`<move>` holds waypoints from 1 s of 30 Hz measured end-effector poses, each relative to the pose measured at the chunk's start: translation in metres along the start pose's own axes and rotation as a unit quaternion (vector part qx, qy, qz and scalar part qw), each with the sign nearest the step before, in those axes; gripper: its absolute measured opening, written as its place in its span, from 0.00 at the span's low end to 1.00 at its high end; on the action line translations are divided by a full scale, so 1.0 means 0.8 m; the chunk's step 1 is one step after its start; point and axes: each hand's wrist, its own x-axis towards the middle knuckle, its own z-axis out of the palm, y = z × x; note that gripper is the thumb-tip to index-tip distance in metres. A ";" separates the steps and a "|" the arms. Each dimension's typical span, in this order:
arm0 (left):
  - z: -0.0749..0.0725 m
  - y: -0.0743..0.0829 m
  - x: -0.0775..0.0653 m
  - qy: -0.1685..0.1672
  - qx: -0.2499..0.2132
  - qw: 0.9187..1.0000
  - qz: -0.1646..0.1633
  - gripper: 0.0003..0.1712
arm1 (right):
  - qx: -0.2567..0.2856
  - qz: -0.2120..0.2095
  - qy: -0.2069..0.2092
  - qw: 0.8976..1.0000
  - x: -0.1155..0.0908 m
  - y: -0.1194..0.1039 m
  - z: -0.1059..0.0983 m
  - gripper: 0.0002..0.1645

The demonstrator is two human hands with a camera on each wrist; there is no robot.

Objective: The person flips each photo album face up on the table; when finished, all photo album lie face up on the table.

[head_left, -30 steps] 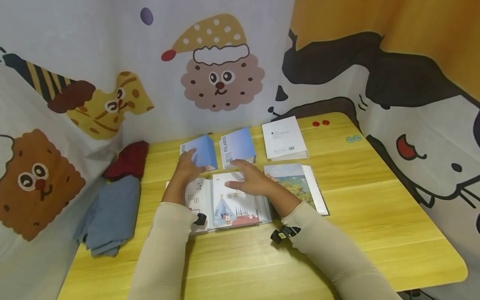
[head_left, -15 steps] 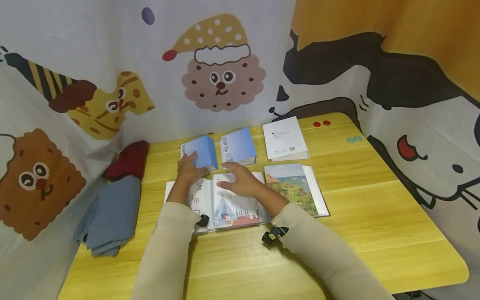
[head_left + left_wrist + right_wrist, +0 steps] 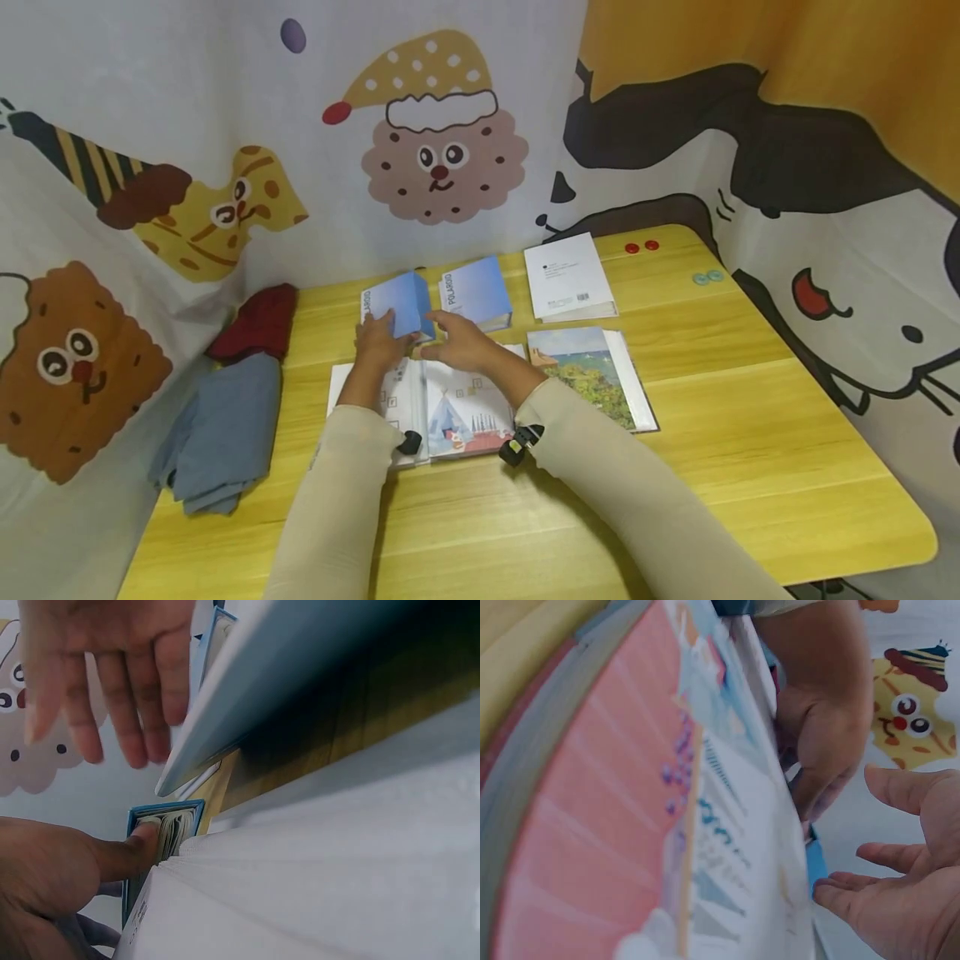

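Observation:
My left hand (image 3: pixel 377 343) is at the near end of the left blue photo album (image 3: pixel 403 298). Its thumb lies against the page edges and its fingers are at the album's side, gripping it, in the left wrist view. My right hand (image 3: pixel 459 343) hovers just to the right, fingers extended and holding nothing. The right wrist view shows the right hand (image 3: pixel 907 877) with spread fingers. Beneath both wrists lies an open photo album (image 3: pixel 465 417) with a teepee picture. A second blue photo album (image 3: pixel 480 292) stands to the right of the first.
A white album (image 3: pixel 570 275) lies at the back right, with a landscape-covered album (image 3: pixel 588 375) in front of it. Folded grey-blue cloth (image 3: pixel 225 433) and dark red cloth (image 3: pixel 255 323) lie at the left edge. Red buttons (image 3: pixel 642 247) and pale green buttons (image 3: pixel 707 277) lie far right.
My right hand has moved left, toward the left blue album and my left hand. The left hand has shifted slightly and settled against that album's near end. The albums have not moved.

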 end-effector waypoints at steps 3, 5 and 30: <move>-0.001 -0.001 0.000 -0.004 -0.004 1.000 0.001 0.48 | 0.012 0.013 -0.006 1.000 0.007 0.005 0.004 0.49; -0.002 -0.001 -0.001 -0.004 -0.010 1.000 0.008 0.46 | 0.019 0.018 -0.008 1.000 0.011 0.007 0.005 0.50; -0.023 -0.012 -0.020 0.029 -0.263 0.956 0.124 0.49 | 0.170 -0.082 -0.054 0.981 0.010 -0.007 -0.009 0.54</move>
